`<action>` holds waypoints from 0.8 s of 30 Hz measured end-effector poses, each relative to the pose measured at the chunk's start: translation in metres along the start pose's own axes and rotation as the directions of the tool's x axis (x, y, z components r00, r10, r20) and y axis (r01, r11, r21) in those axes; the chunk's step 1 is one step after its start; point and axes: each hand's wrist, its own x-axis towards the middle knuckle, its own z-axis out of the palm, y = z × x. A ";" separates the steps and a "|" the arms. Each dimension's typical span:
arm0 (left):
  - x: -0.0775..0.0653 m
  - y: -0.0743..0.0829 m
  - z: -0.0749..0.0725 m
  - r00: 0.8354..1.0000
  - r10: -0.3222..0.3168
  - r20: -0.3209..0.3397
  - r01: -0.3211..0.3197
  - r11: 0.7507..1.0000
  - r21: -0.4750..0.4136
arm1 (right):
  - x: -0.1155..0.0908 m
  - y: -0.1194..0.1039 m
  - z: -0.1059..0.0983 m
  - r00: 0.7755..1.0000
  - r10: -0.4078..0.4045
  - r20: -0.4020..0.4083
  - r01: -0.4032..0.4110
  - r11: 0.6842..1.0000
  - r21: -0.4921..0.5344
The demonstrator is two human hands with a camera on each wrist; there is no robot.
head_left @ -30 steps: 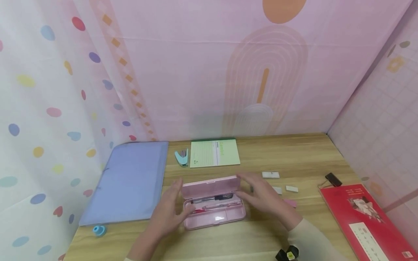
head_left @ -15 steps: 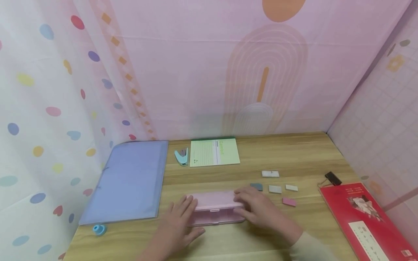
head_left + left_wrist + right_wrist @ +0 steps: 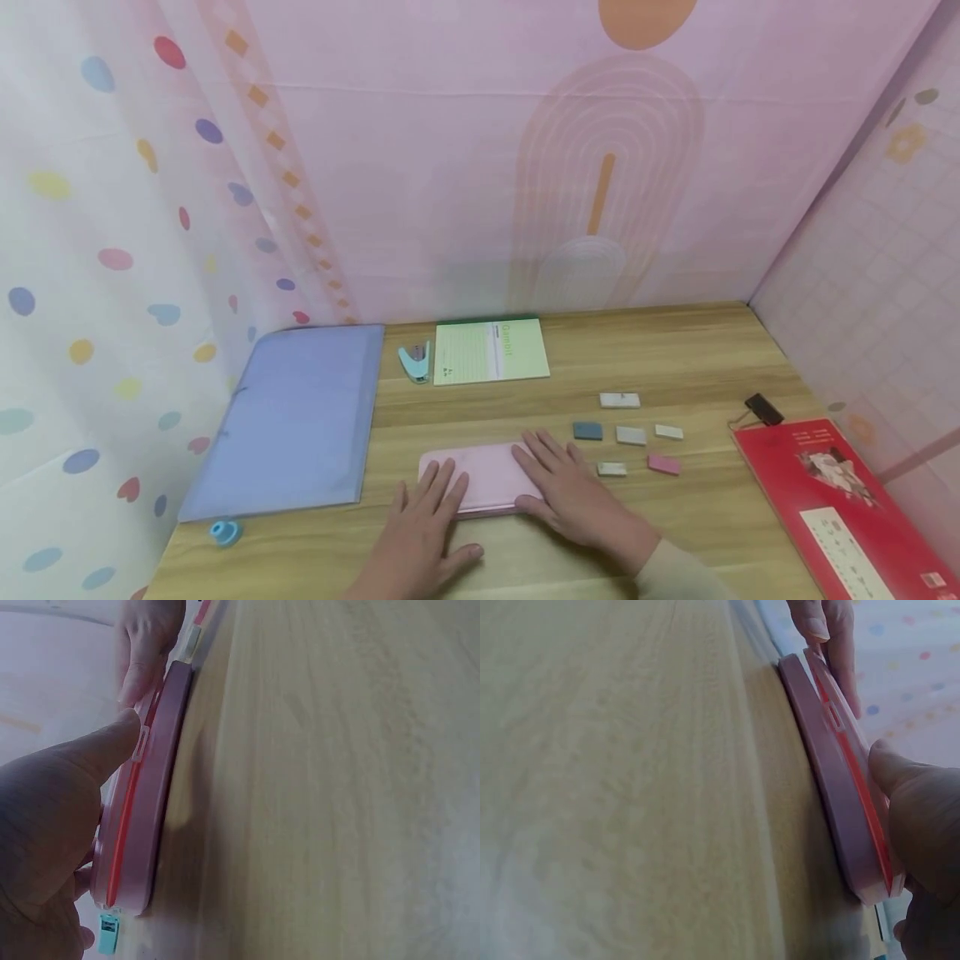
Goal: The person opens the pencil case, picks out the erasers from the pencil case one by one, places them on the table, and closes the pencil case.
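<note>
A pink pencil case (image 3: pixel 487 475) lies on the table with its lid lowered over the pens. In the left wrist view, a thin reddish gap (image 3: pixel 124 840) shows between the case's lid and base near the front catch (image 3: pixel 140 742). Across the left part of the lid rest the straight fingers of my left hand (image 3: pixel 416 533). My right hand (image 3: pixel 573 496) lies flat on the lid's right part, its thumb near the front edge. Both thumbs show close to the lid's front in the wrist views. What is inside the case is hidden.
Several small eraser-like blocks, among them a pink block (image 3: pixel 663 465) and a blue-grey block (image 3: pixel 587 431), lie to the right. Behind are a mini stapler (image 3: pixel 415 363) and green notebook (image 3: pixel 491 352). A blue folder (image 3: pixel 288 421), blue knob-shaped piece (image 3: pixel 225 532), red book (image 3: pixel 840 500) and binder clip (image 3: pixel 763 409) flank them.
The pencil case's lid has swung from upright down over the pens. Both hands have moved from its sides onto the top, and a small block right of the case has come into view.
</note>
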 end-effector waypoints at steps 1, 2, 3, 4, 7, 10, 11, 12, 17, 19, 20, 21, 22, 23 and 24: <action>0.000 -0.001 0.001 1.000 -0.004 -0.007 0.004 1.000 0.004 | 0.001 0.000 0.000 1.000 0.005 0.003 -0.005 1.000 0.006; 0.000 -0.001 0.002 1.000 -0.009 -0.015 0.009 1.000 0.008 | 0.002 -0.001 0.001 1.000 0.010 0.005 -0.010 1.000 0.008; 0.001 -0.001 0.003 1.000 -0.013 -0.025 0.013 1.000 0.012 | 0.003 -0.001 0.001 1.000 0.015 0.008 -0.016 1.000 0.013; 0.001 -0.001 0.004 0.999 -0.019 -0.035 0.020 1.000 0.016 | 0.004 -0.001 0.002 1.000 0.021 0.009 -0.021 1.000 0.014; 0.002 -0.001 0.009 0.998 -0.037 -0.058 0.038 0.999 0.016 | 0.007 -0.001 0.004 0.999 0.032 0.005 -0.032 0.999 0.017; 0.001 0.000 0.012 0.997 -0.047 -0.062 0.048 0.999 0.003 | 0.007 -0.001 0.006 0.999 0.039 0.006 -0.039 0.999 0.008; 0.001 0.000 0.013 0.997 -0.047 -0.063 0.047 0.999 -0.001 | 0.007 -0.001 0.007 0.999 0.041 0.009 -0.041 0.999 0.003; 0.000 0.001 0.013 0.997 -0.044 -0.064 0.044 0.999 -0.001 | 0.007 -0.001 0.007 0.999 0.043 0.012 -0.043 0.999 -0.001; 0.000 -0.001 0.015 0.997 -0.033 -0.070 0.034 0.999 0.012 | 0.008 -0.003 0.008 0.998 0.057 0.021 -0.057 0.998 -0.033; 0.000 -0.002 0.016 0.997 -0.035 -0.066 0.036 0.999 0.017 | 0.008 -0.004 0.008 0.998 0.061 0.021 -0.060 0.997 -0.038; 0.000 -0.003 0.016 0.997 -0.034 -0.067 0.035 0.999 0.018 | 0.009 -0.004 0.008 0.998 0.059 0.019 -0.058 0.998 -0.038; 0.000 -0.004 0.016 0.997 -0.034 -0.071 0.036 0.999 0.016 | 0.009 -0.004 0.009 0.998 0.054 0.016 -0.054 0.998 -0.035; -0.001 -0.005 0.016 0.996 -0.038 -0.076 0.039 0.999 0.014 | 0.008 -0.004 0.009 0.999 0.047 0.011 -0.046 0.999 -0.027; -0.002 -0.006 0.016 0.995 -0.045 -0.085 0.046 0.999 0.009 | 0.007 -0.003 0.009 0.999 0.038 0.005 -0.038 0.999 -0.013; -0.003 -0.007 0.015 0.994 -0.054 -0.097 0.054 0.999 0.004 | 0.005 -0.001 0.008 1.000 0.025 -0.006 -0.025 1.000 -0.003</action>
